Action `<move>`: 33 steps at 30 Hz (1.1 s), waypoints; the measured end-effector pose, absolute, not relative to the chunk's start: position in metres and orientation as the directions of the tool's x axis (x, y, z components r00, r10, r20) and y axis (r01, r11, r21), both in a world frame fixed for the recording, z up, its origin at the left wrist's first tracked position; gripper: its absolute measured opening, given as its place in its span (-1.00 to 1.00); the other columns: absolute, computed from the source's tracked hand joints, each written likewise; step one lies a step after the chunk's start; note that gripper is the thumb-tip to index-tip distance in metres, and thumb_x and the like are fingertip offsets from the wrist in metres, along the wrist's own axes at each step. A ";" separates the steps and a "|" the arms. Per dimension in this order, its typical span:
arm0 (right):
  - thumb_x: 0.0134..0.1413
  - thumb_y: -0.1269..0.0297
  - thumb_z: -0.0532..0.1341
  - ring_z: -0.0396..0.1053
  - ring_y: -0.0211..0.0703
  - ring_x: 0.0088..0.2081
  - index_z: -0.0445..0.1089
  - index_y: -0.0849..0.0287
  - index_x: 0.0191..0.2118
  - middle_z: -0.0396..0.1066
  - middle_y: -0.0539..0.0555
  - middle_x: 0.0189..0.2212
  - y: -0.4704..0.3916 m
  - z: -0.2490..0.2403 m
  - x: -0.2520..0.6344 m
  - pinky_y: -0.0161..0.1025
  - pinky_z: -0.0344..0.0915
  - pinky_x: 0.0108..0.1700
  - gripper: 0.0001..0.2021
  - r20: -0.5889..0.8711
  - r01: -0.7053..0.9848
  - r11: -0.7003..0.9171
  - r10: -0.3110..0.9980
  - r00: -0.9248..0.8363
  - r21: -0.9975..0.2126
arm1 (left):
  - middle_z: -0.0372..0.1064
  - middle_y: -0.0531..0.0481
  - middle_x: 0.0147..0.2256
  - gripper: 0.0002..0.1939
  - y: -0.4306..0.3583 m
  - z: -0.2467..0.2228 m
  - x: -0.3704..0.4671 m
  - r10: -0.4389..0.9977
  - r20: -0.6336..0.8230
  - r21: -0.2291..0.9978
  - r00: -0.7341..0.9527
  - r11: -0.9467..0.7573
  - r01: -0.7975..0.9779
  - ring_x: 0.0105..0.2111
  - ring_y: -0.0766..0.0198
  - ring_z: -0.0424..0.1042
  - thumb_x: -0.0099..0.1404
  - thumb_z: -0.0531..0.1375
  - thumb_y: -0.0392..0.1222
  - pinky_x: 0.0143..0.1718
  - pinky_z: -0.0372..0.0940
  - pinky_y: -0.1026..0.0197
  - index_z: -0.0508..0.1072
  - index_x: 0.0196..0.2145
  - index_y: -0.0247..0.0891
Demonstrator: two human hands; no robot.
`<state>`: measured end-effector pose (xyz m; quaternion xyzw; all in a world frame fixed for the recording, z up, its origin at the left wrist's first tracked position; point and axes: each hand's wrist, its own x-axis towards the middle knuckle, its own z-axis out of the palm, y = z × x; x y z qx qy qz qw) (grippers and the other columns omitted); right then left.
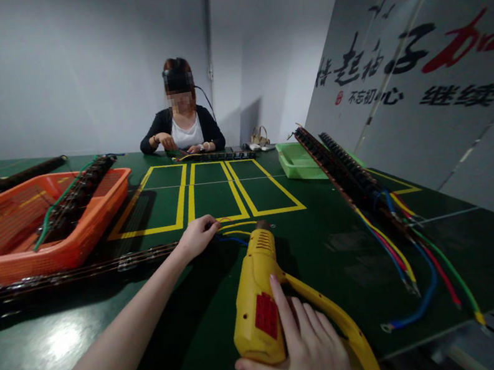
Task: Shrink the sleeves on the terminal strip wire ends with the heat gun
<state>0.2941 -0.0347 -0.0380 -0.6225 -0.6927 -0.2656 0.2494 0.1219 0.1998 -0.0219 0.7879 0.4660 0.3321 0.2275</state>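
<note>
My right hand [312, 348] is wrapped over the rear of a yellow heat gun [255, 291], index finger stretched along its body. The gun's nozzle points away from me, close to loose yellow and blue wires [238, 232]. Those wires come out at the end of a long dark terminal strip [122, 264] lying across the table on the left. At that end my left hand [199, 236] is closed, its fingers pinched about the base of the wires. Exactly what lies under the fingertips is hidden.
An orange basket [78, 250] holding another strip [83, 196] stands at left. To the right, two strips [344, 172] with coloured lug-ended wires rest against a green basket [298, 167]. Yellow tape rectangles [217, 220] mark the table. Opposite sits a person [185, 129] handling a strip.
</note>
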 end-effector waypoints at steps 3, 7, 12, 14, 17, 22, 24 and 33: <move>-0.27 -0.50 0.05 0.41 0.07 -0.35 -0.02 0.35 0.27 0.47 0.23 -0.30 -0.032 -0.036 0.284 -0.06 0.34 -0.33 0.13 0.656 0.990 0.136 0.744 -0.125 0.034 | 0.38 0.00 -0.47 -0.66 0.201 -0.023 0.122 0.884 0.316 0.660 0.344 -0.465 0.590 -0.45 0.24 0.32 0.22 0.03 0.06 -0.43 0.11 0.25 0.41 -0.40 -0.26; -0.27 -0.53 -0.03 0.41 0.05 -0.35 0.00 0.35 0.26 0.45 0.22 -0.33 -0.026 -0.036 0.264 -0.06 0.34 -0.30 0.14 0.674 0.978 0.208 0.720 -0.164 0.015 | 0.42 -0.03 -0.42 -0.66 0.204 -0.027 0.121 0.874 0.330 0.654 0.357 -0.484 0.581 -0.41 0.23 0.35 0.23 0.03 0.04 -0.39 0.15 0.24 0.44 -0.35 -0.28; -0.25 -0.55 -0.13 0.38 0.02 -0.40 0.04 0.38 0.24 0.43 0.22 -0.36 -0.022 -0.040 0.242 -0.07 0.32 -0.36 0.14 0.708 0.977 0.214 0.688 -0.158 0.011 | 0.45 -0.06 -0.36 -0.67 0.205 -0.028 0.120 0.860 0.348 0.658 0.373 -0.508 0.556 -0.33 0.20 0.39 0.24 0.01 0.00 -0.32 0.20 0.23 0.45 -0.33 -0.29; -0.26 -0.55 -0.13 0.38 0.02 -0.39 0.07 0.39 0.22 0.44 0.23 -0.36 -0.022 -0.040 0.239 -0.07 0.32 -0.37 0.14 0.716 0.976 0.217 0.679 -0.165 0.019 | 0.46 -0.06 -0.35 -0.67 0.204 -0.028 0.119 0.857 0.349 0.661 0.380 -0.512 0.548 -0.32 0.19 0.39 0.24 0.01 -0.01 -0.32 0.20 0.23 0.44 -0.33 -0.29; -0.30 -0.56 -0.08 0.39 0.00 -0.39 0.10 0.39 0.21 0.44 0.22 -0.35 -0.023 -0.038 0.243 -0.09 0.33 -0.33 0.15 0.708 0.969 0.246 0.680 -0.190 0.024 | 0.45 -0.05 -0.36 -0.68 0.203 -0.027 0.118 0.853 0.356 0.660 0.380 -0.518 0.544 -0.34 0.21 0.39 0.24 0.02 -0.02 -0.34 0.19 0.24 0.44 -0.34 -0.29; -0.29 -0.56 -0.09 0.40 -0.01 -0.38 0.08 0.36 0.23 0.45 0.19 -0.36 -0.022 -0.033 0.256 -0.09 0.33 -0.29 0.15 0.685 0.956 0.292 0.699 -0.207 -0.010 | 0.43 -0.03 -0.38 -0.66 0.201 -0.026 0.118 0.853 0.355 0.651 0.382 -0.519 0.553 -0.36 0.23 0.37 0.25 0.01 0.01 -0.36 0.17 0.25 0.44 -0.34 -0.29; -0.29 -0.56 -0.08 0.41 -0.01 -0.38 0.05 0.37 0.24 0.46 0.19 -0.35 -0.023 -0.032 0.262 -0.10 0.33 -0.30 0.16 0.679 0.955 0.296 0.703 -0.212 -0.009 | 0.43 -0.02 -0.38 -0.66 0.200 -0.026 0.118 0.856 0.352 0.651 0.379 -0.514 0.559 -0.36 0.23 0.36 0.26 0.01 0.02 -0.37 0.16 0.25 0.44 -0.34 -0.28; -0.29 -0.51 0.03 0.43 0.03 -0.31 0.02 0.34 0.26 0.47 0.18 -0.28 -0.024 -0.034 0.295 -0.09 0.35 -0.29 0.14 0.632 0.972 0.236 0.753 -0.181 -0.002 | 0.42 -0.01 -0.40 -0.66 0.201 -0.028 0.116 0.850 0.354 0.663 0.390 -0.522 0.536 -0.41 0.25 0.33 0.26 0.04 0.04 -0.41 0.12 0.26 0.43 -0.33 -0.27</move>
